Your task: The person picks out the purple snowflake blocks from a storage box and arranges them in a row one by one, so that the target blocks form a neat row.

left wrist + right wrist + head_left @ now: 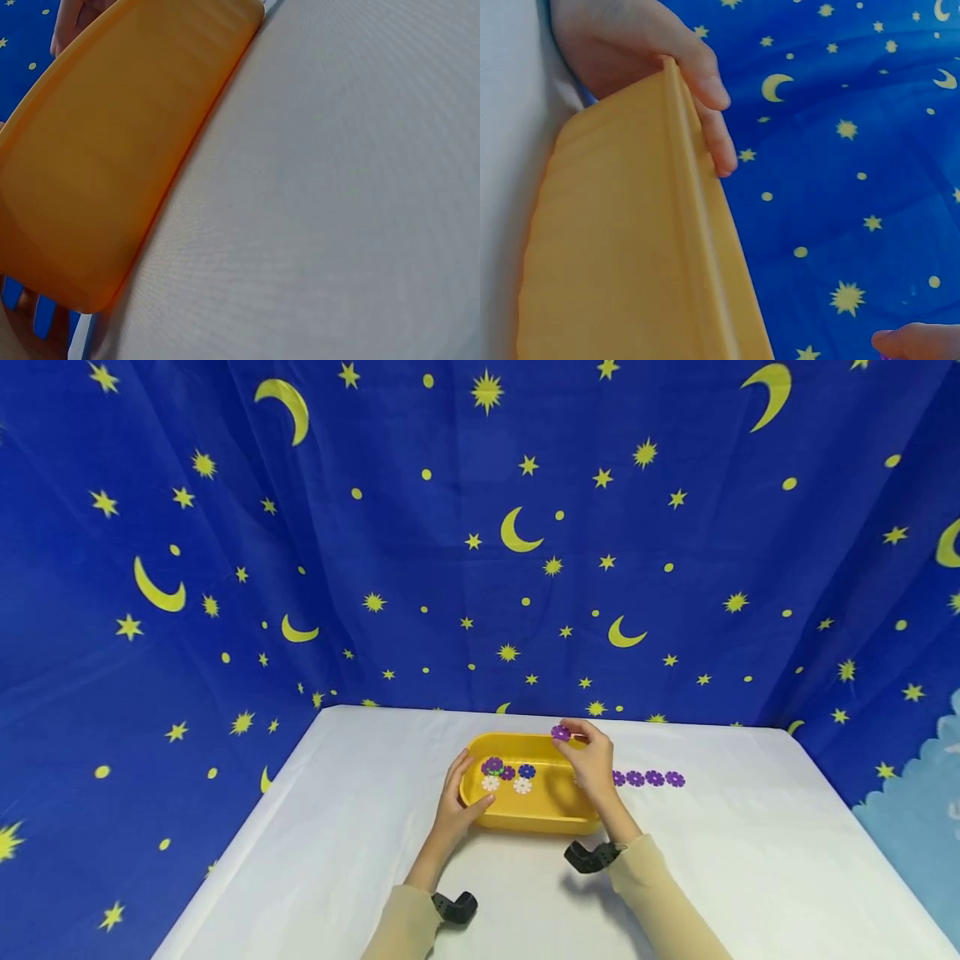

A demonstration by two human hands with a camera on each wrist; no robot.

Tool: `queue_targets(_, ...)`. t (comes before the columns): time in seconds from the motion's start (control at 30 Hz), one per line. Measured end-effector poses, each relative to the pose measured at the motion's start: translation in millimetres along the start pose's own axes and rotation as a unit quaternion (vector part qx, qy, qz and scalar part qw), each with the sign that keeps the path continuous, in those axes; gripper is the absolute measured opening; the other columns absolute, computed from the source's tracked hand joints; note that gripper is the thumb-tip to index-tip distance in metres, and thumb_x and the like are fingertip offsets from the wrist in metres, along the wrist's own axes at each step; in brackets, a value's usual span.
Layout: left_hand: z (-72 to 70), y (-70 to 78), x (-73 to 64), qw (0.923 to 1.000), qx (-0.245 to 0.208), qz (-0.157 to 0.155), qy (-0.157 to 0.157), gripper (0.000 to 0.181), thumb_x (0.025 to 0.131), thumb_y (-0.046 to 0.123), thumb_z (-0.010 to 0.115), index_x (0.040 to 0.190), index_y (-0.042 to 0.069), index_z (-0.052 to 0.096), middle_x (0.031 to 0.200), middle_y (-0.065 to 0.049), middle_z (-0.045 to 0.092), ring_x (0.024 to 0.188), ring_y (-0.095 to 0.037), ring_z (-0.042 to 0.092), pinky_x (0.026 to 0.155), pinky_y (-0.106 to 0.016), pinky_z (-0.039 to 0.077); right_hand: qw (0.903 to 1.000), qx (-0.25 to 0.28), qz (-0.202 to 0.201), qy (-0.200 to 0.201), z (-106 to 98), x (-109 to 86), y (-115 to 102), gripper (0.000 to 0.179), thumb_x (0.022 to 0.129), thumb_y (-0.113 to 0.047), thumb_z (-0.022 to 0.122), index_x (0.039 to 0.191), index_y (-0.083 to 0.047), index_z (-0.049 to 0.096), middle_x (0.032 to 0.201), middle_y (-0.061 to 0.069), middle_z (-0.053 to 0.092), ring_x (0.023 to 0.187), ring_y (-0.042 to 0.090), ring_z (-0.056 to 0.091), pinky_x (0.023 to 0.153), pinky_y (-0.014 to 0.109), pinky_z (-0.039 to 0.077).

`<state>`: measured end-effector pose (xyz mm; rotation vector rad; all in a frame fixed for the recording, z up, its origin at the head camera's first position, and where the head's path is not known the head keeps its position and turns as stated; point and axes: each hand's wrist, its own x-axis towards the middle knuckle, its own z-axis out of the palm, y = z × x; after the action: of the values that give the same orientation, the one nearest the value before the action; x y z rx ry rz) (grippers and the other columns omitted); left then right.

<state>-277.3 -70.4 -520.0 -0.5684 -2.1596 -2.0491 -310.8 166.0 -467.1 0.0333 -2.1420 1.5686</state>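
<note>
A yellow plastic tray (536, 822) sits on the table. At its left end my left hand (452, 810) grips it, the thumb over the near rim and the fingers along the outer side; the right wrist view also shows this left hand (634, 41) at the rim. My right hand (595, 766) pinches a purple flower-shaped disc (560, 733) between thumb and fingers above the tray's far right rim. Inside the tray, towards the left, lie purple discs (492, 764), a blue disc (527, 771) and white discs (522, 786). A bit of green shows under a purple one.
To the right of the tray, several purple discs (655, 778) lie in a row, its left end partly hidden by my right hand. A white cloth (750, 843) covers the table. Behind it hangs a blue curtain (450, 568) with yellow moons and stars.
</note>
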Motion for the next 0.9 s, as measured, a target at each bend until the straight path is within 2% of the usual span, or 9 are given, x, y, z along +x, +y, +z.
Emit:
queue_targets(0.1, 0.3, 0.4, 0.5, 1.0, 0.004, 0.0, -0.003, 0.072, 0.08, 0.005, 0.07, 0.142, -0.007, 0.035, 0.158, -0.02, 0.017, 0.146, -0.04, 0.016, 0.12, -0.051, 0.017, 0.9999, 0.004, 0.004, 0.011, -9, -2.0, -2, 0.034, 0.078, 0.002, 0.073, 0.111, 0.008, 0.065, 0.111, 0.026, 0.067, 0.102, 0.036, 0.06, 0.095, 0.047, 0.05)
queue_targets(0.23, 1.3, -0.4, -1.0, 0.9999, -0.004, -0.009, -0.005, 0.073, 0.079, 0.004, 0.07, 0.141, -0.008, 0.035, 0.158, -0.02, 0.017, 0.146, -0.04, 0.015, 0.12, -0.05, 0.016, 0.9994, 0.005, 0.026, 0.022, -24, -11.4, -17, 0.036, 0.079, 0.003, 0.071, 0.113, 0.011, 0.062, 0.114, 0.028, 0.065, 0.1, 0.037, 0.06, 0.091, 0.034, 0.055)
queue_targets(0.33, 1.2, -0.8, -2.3, 0.9999, -0.006, -0.015, -0.005, 0.073, 0.078, 0.004, 0.07, 0.142, -0.007, 0.035, 0.158, -0.019, 0.017, 0.146, -0.04, 0.014, 0.12, -0.05, 0.016, 0.9985, 0.002, 0.04, 0.037, -35, -13.0, -9, 0.036, 0.079, 0.0, 0.072, 0.114, 0.008, 0.063, 0.114, 0.025, 0.065, 0.096, 0.03, 0.062, 0.084, 0.018, 0.054)
queue_targets(0.47, 0.0, -0.6, -2.7, 0.9999, -0.003, -0.009, -0.006, 0.073, 0.078, 0.004, 0.071, 0.141, -0.007, 0.036, 0.158, -0.019, 0.018, 0.146, -0.04, 0.014, 0.12, -0.051, 0.016, 0.9968, -0.003, 0.053, 0.06, -46, -7.5, 18, 0.035, 0.08, -0.007, 0.074, 0.114, 0.001, 0.065, 0.115, 0.019, 0.067, 0.09, 0.009, 0.059, 0.08, 0.008, 0.05)
queue_targets(0.53, -0.5, -0.3, -3.0, 1.0, -0.003, -0.006, -0.006, 0.073, 0.078, 0.003, 0.071, 0.141, -0.008, 0.036, 0.158, -0.02, 0.018, 0.146, -0.041, 0.015, 0.12, -0.051, 0.016, 0.9957, -0.013, 0.057, 0.072, -51, -7.1, 22, 0.034, 0.08, -0.006, 0.073, 0.113, 0.001, 0.066, 0.113, 0.02, 0.067, 0.086, 0.002, 0.057, 0.078, 0.006, 0.049)
queue_targets(0.73, -1.9, -1.0, -0.6, 1.0, 0.004, 0.0, 0.001, 0.07, 0.078, 0.001, 0.07, 0.139, -0.008, 0.038, 0.156, -0.021, 0.02, 0.145, -0.042, 0.016, 0.119, -0.053, 0.017, 0.9937, -0.014, 0.051, 0.099, -66, -3.0, 29, 0.034, 0.079, -0.003, 0.073, 0.112, 0.003, 0.065, 0.112, 0.021, 0.067, 0.082, -0.002, 0.055, 0.075, 0.002, 0.047)
queue_targets(0.9, 0.7, -0.8, -0.1, 1.0, 0.002, -0.005, 0.005, 0.07, 0.079, 0.001, 0.069, 0.14, -0.007, 0.037, 0.157, -0.02, 0.019, 0.145, -0.042, 0.015, 0.119, -0.054, 0.016, 0.9921, -0.036, 0.046, 0.111, -80, 3.7, 35, 0.036, 0.079, -0.003, 0.073, 0.113, 0.005, 0.064, 0.113, 0.023, 0.066, 0.082, -0.003, 0.053, 0.074, -0.002, 0.044)
